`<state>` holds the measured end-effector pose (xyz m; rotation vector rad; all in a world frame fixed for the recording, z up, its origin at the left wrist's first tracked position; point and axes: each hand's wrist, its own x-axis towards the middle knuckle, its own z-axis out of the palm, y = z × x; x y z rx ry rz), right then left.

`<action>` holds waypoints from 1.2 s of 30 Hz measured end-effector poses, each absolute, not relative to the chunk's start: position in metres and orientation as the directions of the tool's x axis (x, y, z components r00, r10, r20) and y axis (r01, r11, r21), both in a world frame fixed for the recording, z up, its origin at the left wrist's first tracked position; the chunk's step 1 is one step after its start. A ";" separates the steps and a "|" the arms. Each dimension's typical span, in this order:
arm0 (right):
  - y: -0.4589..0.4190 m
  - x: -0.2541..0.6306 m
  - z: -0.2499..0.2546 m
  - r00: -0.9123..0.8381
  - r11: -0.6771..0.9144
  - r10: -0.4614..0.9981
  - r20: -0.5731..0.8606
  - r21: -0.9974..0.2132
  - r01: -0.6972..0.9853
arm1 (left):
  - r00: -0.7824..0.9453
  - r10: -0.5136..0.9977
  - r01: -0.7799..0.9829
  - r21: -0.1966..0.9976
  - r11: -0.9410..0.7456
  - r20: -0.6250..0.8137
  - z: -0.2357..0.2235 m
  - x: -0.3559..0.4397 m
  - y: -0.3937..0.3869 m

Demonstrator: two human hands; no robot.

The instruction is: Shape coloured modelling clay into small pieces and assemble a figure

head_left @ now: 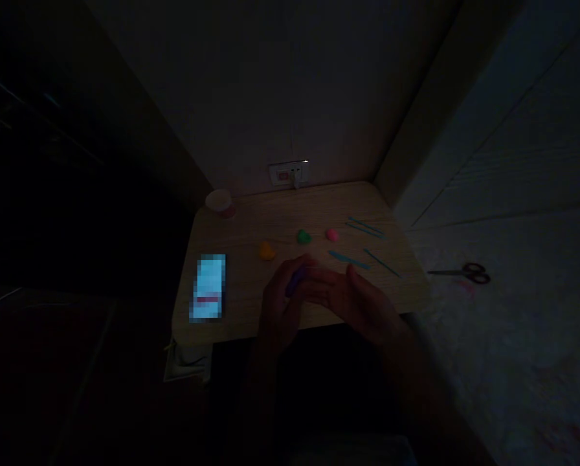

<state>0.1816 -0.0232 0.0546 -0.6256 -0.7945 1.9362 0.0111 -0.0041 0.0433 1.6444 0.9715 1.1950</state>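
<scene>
My left hand (279, 307) is closed around a purple lump of modelling clay (296, 280) above the table's front part. From the right, my right hand (351, 299) reaches across with its fingers stretched towards the left hand and its thumb apart. Its fingertips overlap the left hand, and whether they touch the clay is too dark to tell. Just beyond the hands lie an orange lump (267, 251), a green lump (303, 237) and a pink lump (331, 235). Several thin blue-green modelling tools (349, 259) rest to the right of them.
A lit phone (208, 288) lies at the left of the small wooden table (251, 323). A pale cup (219, 202) stands at the back left corner. Behind is a wall socket (289, 173) with a plug. Scissors (465, 272) lie on the patterned surface to the right.
</scene>
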 end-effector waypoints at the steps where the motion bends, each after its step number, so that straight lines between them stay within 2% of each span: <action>1: -0.024 0.184 0.052 -0.431 -0.364 0.894 -0.125 -0.763 -0.534 | 0.181 0.948 0.056 0.959 -0.276 0.262 0.044 0.011 -0.004; 3: -0.027 0.188 0.048 -0.352 -0.338 0.920 -0.174 -0.807 -0.485 | 0.044 0.980 -0.067 0.979 -0.193 0.196 0.046 0.013 -0.005; 5: -0.029 0.190 0.044 -0.257 -0.305 0.944 -0.205 -0.840 -0.449 | -0.070 0.990 -0.295 0.946 -0.137 0.121 0.051 0.014 -0.004; 8: -0.031 0.192 0.041 -0.196 -0.276 0.958 -0.210 -0.862 -0.426 | -0.083 0.995 -0.658 0.753 -0.020 -0.047 0.059 0.013 -0.001; 10: -0.031 0.194 0.040 -0.164 -0.252 0.966 -0.201 -0.872 -0.420 | -0.042 0.986 -0.755 0.651 0.074 -0.161 0.062 0.009 0.000; 13: -0.031 0.195 0.039 -0.097 -0.217 0.976 -0.195 -0.885 -0.411 | -0.020 0.960 -0.785 0.599 0.158 -0.280 0.062 0.003 -0.001; 15: -0.031 0.195 0.039 -0.072 -0.210 0.978 -0.198 -0.891 -0.403 | -0.028 0.951 -0.799 0.579 0.163 -0.307 0.061 0.002 -0.003; 20: -0.032 0.189 0.045 -0.003 -0.181 0.982 -0.190 -0.933 -0.310 | 0.051 0.968 -0.792 0.581 0.188 -0.244 0.058 0.013 -0.008; 26: -0.037 0.173 0.056 0.059 -0.011 0.998 -0.017 -0.994 -0.112 | 0.150 0.983 -0.734 0.655 0.180 -0.102 0.050 0.034 -0.012; 31: -0.039 0.171 0.053 0.153 0.008 0.988 -0.001 -0.998 -0.058 | 0.122 0.987 -0.690 0.706 0.159 -0.102 0.042 0.031 -0.013; 36: -0.039 0.172 0.051 0.184 0.015 0.983 0.008 -0.999 -0.039 | 0.139 0.980 -0.724 0.662 0.197 -0.140 0.047 0.024 -0.015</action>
